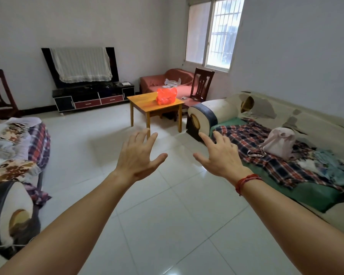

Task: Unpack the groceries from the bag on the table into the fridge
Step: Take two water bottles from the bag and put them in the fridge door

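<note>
Bag (166,95) — crinkly red plastic, on square wooden table (141,101), left grip (136,158) and right grip (222,157) splayed, empty.

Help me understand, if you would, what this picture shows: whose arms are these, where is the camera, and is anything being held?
There is no machine here. These are a person's two bare arms, filmed by one wide-angle camera worn on the head, looking forward and down. The left hand and the right hand are stretched out above the tiled floor with fingers spread, and neither holds anything. Across the room stands a small wooden table, and on it sits a red plastic bag, the one to be unpacked. A sofa runs along the right, and a TV stand is against the far wall. No fridge is in view.
</note>
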Available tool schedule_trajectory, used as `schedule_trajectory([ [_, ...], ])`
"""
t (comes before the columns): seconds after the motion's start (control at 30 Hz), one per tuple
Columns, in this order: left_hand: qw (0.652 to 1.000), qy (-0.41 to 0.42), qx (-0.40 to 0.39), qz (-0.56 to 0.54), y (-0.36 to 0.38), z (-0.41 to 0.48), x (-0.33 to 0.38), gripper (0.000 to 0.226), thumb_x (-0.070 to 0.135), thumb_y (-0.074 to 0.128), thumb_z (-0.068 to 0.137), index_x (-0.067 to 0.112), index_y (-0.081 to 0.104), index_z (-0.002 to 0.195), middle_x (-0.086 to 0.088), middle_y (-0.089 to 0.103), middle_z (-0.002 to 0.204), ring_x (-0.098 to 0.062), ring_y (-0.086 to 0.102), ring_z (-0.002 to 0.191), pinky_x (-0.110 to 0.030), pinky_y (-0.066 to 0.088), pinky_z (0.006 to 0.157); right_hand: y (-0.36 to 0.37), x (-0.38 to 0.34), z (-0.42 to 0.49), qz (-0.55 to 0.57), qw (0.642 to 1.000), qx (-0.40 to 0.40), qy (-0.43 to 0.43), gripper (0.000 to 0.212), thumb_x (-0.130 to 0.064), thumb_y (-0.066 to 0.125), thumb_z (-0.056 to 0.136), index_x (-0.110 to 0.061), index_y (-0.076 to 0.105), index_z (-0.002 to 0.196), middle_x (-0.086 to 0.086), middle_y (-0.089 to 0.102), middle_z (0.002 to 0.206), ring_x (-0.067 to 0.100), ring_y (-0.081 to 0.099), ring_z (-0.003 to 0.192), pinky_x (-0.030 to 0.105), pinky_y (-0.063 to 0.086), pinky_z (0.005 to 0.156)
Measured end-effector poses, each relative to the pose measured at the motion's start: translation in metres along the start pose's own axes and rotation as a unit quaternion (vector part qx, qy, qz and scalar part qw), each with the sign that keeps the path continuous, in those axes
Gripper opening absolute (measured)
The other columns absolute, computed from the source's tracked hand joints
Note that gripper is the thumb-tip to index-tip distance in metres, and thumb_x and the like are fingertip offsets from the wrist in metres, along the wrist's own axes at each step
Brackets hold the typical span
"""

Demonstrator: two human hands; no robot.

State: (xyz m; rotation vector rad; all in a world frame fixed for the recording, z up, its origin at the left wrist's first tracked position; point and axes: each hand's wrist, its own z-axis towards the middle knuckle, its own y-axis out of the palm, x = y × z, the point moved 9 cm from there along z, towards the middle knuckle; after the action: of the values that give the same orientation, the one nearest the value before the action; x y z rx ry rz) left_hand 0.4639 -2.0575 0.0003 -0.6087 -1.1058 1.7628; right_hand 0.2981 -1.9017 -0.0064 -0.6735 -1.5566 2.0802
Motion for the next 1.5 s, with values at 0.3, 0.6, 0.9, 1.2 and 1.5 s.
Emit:
schedule_trajectory([
  [0.3,1.0,-0.018,-0.022,0.007,0.097,0.166,-0.017,0.08,0.072,0.03,0.086,0.019,0.043,0.144,-0.01,0.044,0.146,-0.031,0.04,0.134,-0.049,0.042,0.102,0.047,0.07,0.176,0.007,1.0,-0.015,-0.007,0.075,-0.068,0.045,0.093,-0.038,0.019,0.156,0.013,0.028,0.157,0.034,0.03,0.142,0.058,0.031,0.113],
  [0.6,0.999,-0.036,-0.023,0.009,0.161,0.294,-0.045,0.079,0.071,0.031,0.086,0.019,0.04,0.145,-0.009,0.042,0.147,-0.03,0.036,0.136,-0.047,0.04,0.104,0.082,0.109,0.315,0.013,0.999,-0.034,-0.017,0.074,-0.066,0.045,0.094,-0.037,0.019,0.157,0.012,0.028,0.158,0.034,0.031,0.142,0.055,0.028,0.113],
  [0.9,0.998,-0.047,-0.035,0.017,0.24,0.397,-0.103,0.082,0.072,0.029,0.083,0.018,0.042,0.144,-0.01,0.043,0.144,-0.03,0.036,0.134,-0.047,0.038,0.105,0.138,0.115,0.449,0.007,0.999,-0.042,-0.031,0.075,-0.068,0.043,0.094,-0.036,0.02,0.157,0.011,0.029,0.157,0.033,0.034,0.139,0.053,0.031,0.112],
  [1.2,0.997,-0.06,-0.038,-0.016,0.338,0.535,-0.19,0.079,0.072,0.03,0.088,0.022,0.036,0.149,-0.008,0.034,0.154,-0.029,0.03,0.141,-0.049,0.035,0.108,0.205,0.105,0.62,0.006,0.998,-0.058,-0.014,0.068,-0.068,0.036,0.096,-0.037,0.023,0.156,0.009,0.033,0.155,0.031,0.035,0.139,0.052,0.03,0.112],
  [1.5,0.997,-0.046,-0.057,-0.031,0.402,0.651,-0.237,0.079,0.07,0.032,0.087,0.02,0.039,0.148,-0.008,0.038,0.152,-0.026,0.033,0.139,-0.045,0.037,0.106,0.246,0.123,0.749,0.015,0.997,-0.078,0.007,0.07,-0.065,0.038,0.097,-0.036,0.018,0.157,0.01,0.027,0.157,0.033,0.032,0.141,0.052,0.035,0.111],
])
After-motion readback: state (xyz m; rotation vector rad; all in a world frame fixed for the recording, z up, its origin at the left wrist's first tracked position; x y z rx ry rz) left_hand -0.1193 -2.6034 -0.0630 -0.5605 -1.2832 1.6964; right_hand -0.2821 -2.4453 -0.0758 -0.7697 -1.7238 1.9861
